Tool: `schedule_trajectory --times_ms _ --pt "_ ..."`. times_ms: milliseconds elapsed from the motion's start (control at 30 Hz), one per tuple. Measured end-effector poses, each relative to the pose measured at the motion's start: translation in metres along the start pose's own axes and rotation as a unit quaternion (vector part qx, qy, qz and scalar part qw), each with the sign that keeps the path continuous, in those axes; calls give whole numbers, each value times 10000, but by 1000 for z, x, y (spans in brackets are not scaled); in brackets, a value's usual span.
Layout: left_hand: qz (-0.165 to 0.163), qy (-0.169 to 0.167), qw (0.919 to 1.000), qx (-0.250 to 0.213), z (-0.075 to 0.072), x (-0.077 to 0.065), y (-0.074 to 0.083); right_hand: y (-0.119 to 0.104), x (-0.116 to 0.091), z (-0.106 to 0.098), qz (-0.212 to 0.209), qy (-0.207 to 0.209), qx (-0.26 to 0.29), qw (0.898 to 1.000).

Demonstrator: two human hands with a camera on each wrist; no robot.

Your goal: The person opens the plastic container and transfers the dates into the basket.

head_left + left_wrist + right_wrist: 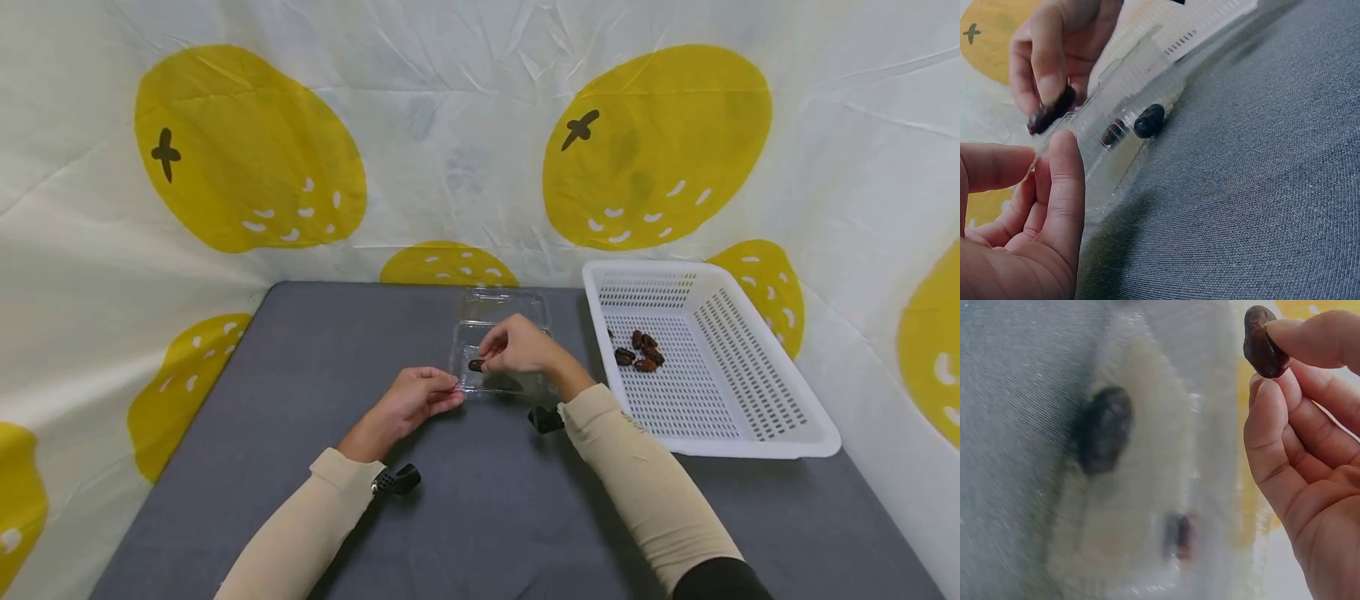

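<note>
A clear plastic clamshell box lies on the table with its lid folded back. My left hand pinches the box's near left rim between thumb and fingers. Above the box, my right hand pinches a dark brown date between thumb and fingertips. Through the clear wall, the left wrist view shows a reddish-brown date and a darker date. Both also appear blurred in the right wrist view. In the head view my right hand covers part of the box.
To the right stands a white perforated plastic basket, with several dates near its left side. A grey cloth covers the table. White sheeting printed with yellow fruit hangs behind and at the sides.
</note>
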State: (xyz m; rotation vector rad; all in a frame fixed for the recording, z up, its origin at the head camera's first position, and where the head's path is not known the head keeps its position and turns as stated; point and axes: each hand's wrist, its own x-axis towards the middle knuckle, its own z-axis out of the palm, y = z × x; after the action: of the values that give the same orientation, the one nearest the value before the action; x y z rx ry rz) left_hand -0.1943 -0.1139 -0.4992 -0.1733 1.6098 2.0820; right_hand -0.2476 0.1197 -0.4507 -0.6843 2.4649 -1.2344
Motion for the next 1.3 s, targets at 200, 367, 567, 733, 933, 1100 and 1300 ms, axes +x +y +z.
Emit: schedule_trajectory --times_ms 200,367,567,733,933,1100,1300 --pt "44 -60 9999 -79 -1 1 -1 -14 -10 -18 56 140 164 9998" --pt "153 -62 9997 -173 -2 2 1 -26 -16 -34 46 252 128 9996" --pt "114 0 9998 -160 -1 0 2 -28 -27 -53 79 370 171 9991" --pt "79 44 9999 -147 0 -1 4 -24 -38 -70 119 535 -22 9985" --pt "61 32 9998 -201 2 1 4 -18 -52 -89 380 721 -116 9966" --pt "40 32 9998 -195 4 2 4 -7 -61 -102 560 864 -183 9945" --pt "25 2 9998 -214 4 3 5 5 -72 -117 796 1077 -170 9909"
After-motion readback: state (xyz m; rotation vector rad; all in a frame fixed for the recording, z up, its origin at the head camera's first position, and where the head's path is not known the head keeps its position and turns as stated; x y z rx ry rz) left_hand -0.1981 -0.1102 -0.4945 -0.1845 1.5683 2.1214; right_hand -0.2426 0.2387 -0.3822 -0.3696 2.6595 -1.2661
